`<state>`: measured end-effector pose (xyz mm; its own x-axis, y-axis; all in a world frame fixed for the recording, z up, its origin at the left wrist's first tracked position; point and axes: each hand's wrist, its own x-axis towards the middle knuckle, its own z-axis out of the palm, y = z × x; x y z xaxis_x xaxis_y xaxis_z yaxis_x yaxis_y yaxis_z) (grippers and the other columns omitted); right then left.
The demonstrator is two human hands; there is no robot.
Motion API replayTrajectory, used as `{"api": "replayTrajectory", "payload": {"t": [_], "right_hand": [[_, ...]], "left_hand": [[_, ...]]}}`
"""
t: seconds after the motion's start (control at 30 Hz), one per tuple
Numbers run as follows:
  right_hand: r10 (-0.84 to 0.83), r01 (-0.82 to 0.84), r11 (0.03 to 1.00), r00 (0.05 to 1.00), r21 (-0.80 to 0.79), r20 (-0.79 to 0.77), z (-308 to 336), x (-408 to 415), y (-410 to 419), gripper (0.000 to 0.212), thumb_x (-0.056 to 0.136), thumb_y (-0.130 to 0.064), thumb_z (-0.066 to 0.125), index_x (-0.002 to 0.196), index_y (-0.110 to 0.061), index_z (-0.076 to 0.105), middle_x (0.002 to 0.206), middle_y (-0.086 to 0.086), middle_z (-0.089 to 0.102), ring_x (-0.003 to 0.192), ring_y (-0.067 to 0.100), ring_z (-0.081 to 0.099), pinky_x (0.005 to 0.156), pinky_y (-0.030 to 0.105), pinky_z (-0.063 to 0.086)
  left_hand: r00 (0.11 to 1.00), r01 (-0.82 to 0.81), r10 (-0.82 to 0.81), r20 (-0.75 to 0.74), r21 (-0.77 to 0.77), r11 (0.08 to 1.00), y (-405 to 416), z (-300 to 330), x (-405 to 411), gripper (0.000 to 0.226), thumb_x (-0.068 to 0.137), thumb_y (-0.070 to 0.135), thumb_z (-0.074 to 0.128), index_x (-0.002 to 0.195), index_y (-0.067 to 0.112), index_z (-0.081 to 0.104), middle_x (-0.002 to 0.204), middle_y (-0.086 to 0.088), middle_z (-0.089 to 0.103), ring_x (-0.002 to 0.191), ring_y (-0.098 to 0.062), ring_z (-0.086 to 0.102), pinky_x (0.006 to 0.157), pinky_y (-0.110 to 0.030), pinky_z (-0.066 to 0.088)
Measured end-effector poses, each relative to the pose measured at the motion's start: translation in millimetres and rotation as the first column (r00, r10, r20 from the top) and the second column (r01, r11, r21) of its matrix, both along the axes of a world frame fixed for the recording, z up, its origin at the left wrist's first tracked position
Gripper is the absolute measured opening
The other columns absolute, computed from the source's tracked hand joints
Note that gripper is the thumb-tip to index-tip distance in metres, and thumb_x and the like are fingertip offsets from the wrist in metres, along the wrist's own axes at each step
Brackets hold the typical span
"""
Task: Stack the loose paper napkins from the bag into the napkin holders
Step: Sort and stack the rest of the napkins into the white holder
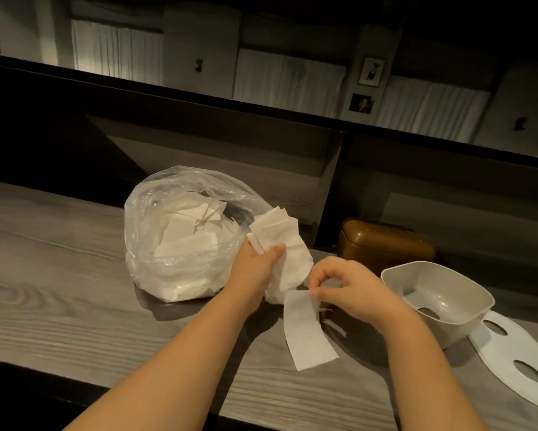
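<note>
A clear plastic bag (180,234) full of loose white napkins lies on the grey wooden counter (59,275). My left hand (255,269) grips a bunch of several white napkins (284,244) just right of the bag. My right hand (351,289) pinches the top edge of a single napkin (306,331), which hangs down toward the counter. An empty beige napkin holder (438,293) stands to the right of my right hand. Its flat white lid (516,362), with oval holes, lies beside it.
A brown closed box (385,247) stands behind the beige holder against the dark back panel. A raised dark ledge (261,110) runs along the back of the counter. The counter's dark front edge is close to my forearms.
</note>
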<state>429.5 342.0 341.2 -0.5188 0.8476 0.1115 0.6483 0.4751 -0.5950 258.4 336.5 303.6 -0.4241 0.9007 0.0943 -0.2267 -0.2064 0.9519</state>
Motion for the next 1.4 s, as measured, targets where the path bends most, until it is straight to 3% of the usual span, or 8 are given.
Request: {"api": "replayTrajectory", "payload": {"t": [0.17,0.6,0.73,0.93,1.03,1.17,1.3,1.4], "right_hand": [[0.002,-0.044,0.995,0.915,-0.095,-0.404,12,12,-6,0.010,0.094,-0.009,0.059,0.090,-0.017,0.065,0.076,-0.007,0.066,0.078,0.013,0.062,0.075,0.024,0.053],[-0.294,0.399,0.914,0.774,0.071,-0.561,-16,-34,10,0.017,0.096,-0.019,0.061,0.089,-0.031,0.051,0.092,-0.007,0.061,0.087,0.011,0.061,0.062,0.021,0.044],[-0.291,0.394,0.917,0.776,0.069,-0.560,-23,-39,12,0.019,0.095,-0.021,0.062,0.111,-0.023,0.053,0.102,-0.004,0.060,0.094,0.012,0.059,0.069,0.021,0.047],[-0.499,0.014,0.769,0.639,-0.639,-0.585,-21,-29,10,0.043,0.086,-0.025,0.073,0.122,-0.011,0.055,0.112,0.005,0.070,0.103,0.023,0.066,0.083,0.039,0.056],[-0.482,-0.141,0.739,0.574,-0.659,-0.662,-28,-31,10,0.034,0.086,-0.010,0.071,0.118,-0.011,0.061,0.106,0.007,0.074,0.102,0.026,0.069,0.087,0.045,0.057],[-0.509,-0.058,0.809,0.430,-0.585,-0.746,-25,-20,19,0.028,0.091,-0.006,0.063,0.117,-0.018,0.059,0.111,0.005,0.068,0.103,0.025,0.065,0.087,0.045,0.057],[-0.412,0.182,0.904,0.611,-0.387,-0.676,-31,-11,25,0.037,0.092,-0.010,0.064,0.124,-0.026,0.055,0.116,-0.001,0.063,0.105,0.019,0.060,0.088,0.041,0.057],[-0.317,0.142,0.941,0.685,-0.307,-0.656,-35,-7,26,0.047,0.086,-0.011,0.071,0.124,-0.029,0.049,0.121,-0.002,0.060,0.110,0.017,0.058,0.084,0.033,0.056]], "left_hand": [[0.984,0.150,-0.139,0.115,-0.090,0.985,-4,1,-1,0.027,0.093,0.015,0.066,0.114,0.027,0.054,0.108,0.000,0.063,0.095,-0.021,0.062,0.076,-0.039,0.052],[0.815,0.523,-0.421,0.399,-0.191,0.831,-10,3,6,0.049,0.094,0.060,0.049,0.122,0.022,0.062,0.111,-0.013,0.073,0.101,-0.032,0.070,0.087,-0.047,0.056],[0.874,0.480,-0.450,0.184,-0.180,0.859,-15,-2,10,0.031,0.093,0.020,0.065,0.123,0.015,0.059,0.107,-0.011,0.073,0.097,-0.027,0.071,0.080,-0.042,0.058],[0.856,0.292,-0.282,0.434,0.045,0.955,-12,2,7,0.013,0.096,0.010,0.060,0.104,0.020,0.059,0.099,-0.010,0.071,0.094,-0.029,0.067,0.077,-0.047,0.057],[0.861,0.275,-0.280,0.424,0.076,0.958,-14,3,11,0.014,0.095,0.008,0.060,0.102,0.020,0.059,0.097,-0.008,0.071,0.093,-0.028,0.067,0.073,-0.043,0.057],[0.939,0.247,-0.257,0.230,0.068,0.967,-6,1,2,0.023,0.092,0.011,0.064,0.110,0.023,0.057,0.115,-0.005,0.065,0.104,-0.024,0.063,0.083,-0.043,0.058],[0.913,0.172,-0.165,-0.374,-0.015,0.985,-3,-8,-5,0.041,0.089,0.016,0.070,0.123,0.027,0.051,0.126,0.004,0.059,0.109,-0.012,0.058,0.084,-0.031,0.057],[0.848,0.244,-0.186,-0.497,0.055,0.968,-4,-11,-6,0.056,0.090,0.016,0.069,0.134,0.036,0.041,0.131,0.007,0.048,0.115,-0.014,0.054,0.086,-0.031,0.058]]}}
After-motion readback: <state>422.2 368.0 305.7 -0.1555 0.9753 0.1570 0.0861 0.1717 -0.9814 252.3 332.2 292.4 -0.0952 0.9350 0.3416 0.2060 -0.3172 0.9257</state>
